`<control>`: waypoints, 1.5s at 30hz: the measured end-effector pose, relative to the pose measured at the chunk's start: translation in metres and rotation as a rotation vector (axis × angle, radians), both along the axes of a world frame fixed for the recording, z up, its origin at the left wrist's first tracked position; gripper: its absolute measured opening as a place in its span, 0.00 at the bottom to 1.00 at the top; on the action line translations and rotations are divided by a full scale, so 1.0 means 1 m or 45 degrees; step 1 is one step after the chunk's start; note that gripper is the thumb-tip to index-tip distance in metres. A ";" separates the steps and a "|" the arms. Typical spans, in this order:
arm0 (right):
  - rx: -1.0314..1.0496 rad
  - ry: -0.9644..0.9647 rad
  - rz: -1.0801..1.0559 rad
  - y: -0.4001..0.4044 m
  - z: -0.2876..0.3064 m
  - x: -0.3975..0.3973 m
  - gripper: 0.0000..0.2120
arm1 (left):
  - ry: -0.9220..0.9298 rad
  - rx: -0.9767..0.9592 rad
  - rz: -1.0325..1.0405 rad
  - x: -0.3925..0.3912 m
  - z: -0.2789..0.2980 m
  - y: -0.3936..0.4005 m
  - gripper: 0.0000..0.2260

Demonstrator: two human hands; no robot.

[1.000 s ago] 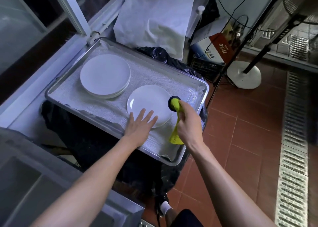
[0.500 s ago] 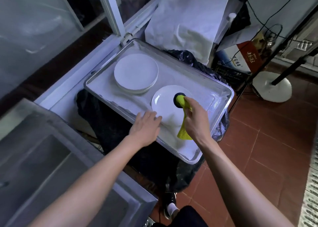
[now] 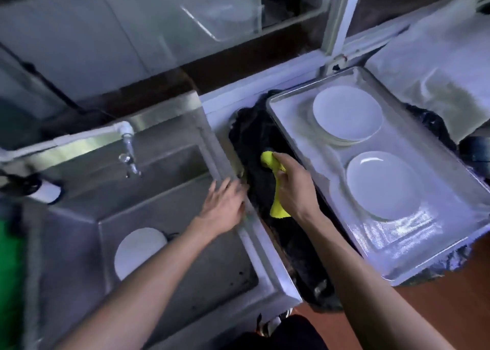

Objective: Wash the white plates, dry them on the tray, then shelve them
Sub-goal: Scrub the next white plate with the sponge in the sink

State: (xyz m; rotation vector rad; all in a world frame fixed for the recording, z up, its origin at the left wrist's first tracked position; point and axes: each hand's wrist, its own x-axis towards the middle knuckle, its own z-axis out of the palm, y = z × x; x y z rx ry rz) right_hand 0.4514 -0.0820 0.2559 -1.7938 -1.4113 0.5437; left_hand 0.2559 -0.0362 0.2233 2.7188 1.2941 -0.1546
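Observation:
A metal tray [image 3: 437, 262] on the right carries a stack of white plates [image 3: 347, 113] at its far end and a single white plate [image 3: 381, 184] nearer me. Another white plate [image 3: 139, 251] lies in the steel sink [image 3: 185, 243] at lower left. My right hand [image 3: 294, 188] grips a yellow sponge cloth [image 3: 275, 188] over the dark gap between sink and tray. My left hand [image 3: 225, 206] hovers with fingers spread above the sink's right rim, holding nothing.
A tap [image 3: 128, 151] sticks out over the sink's back. Black plastic sheeting [image 3: 265, 137] fills the gap under the tray. A white cloth-covered bundle [image 3: 437, 66] lies behind the tray. Red floor tiles [image 3: 437, 320] show at lower right.
My view has swung left from the tray to the sink. Both hands have left the near plate and moved left; the right hand still carries the yellow sponge.

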 end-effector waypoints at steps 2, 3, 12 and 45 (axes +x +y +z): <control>-0.004 -0.049 0.117 0.011 -0.004 -0.036 0.24 | 0.022 -0.030 0.107 -0.040 -0.002 -0.004 0.23; -0.007 -0.063 0.168 0.015 -0.006 -0.054 0.24 | 0.028 -0.046 0.161 -0.060 -0.004 -0.007 0.22; -0.034 -0.189 0.549 0.022 -0.038 -0.229 0.20 | -0.001 -0.096 0.494 -0.236 -0.033 -0.044 0.23; -0.545 -0.150 0.777 0.038 -0.188 -0.445 0.21 | -0.453 -0.604 1.494 -0.435 -0.208 -0.074 0.23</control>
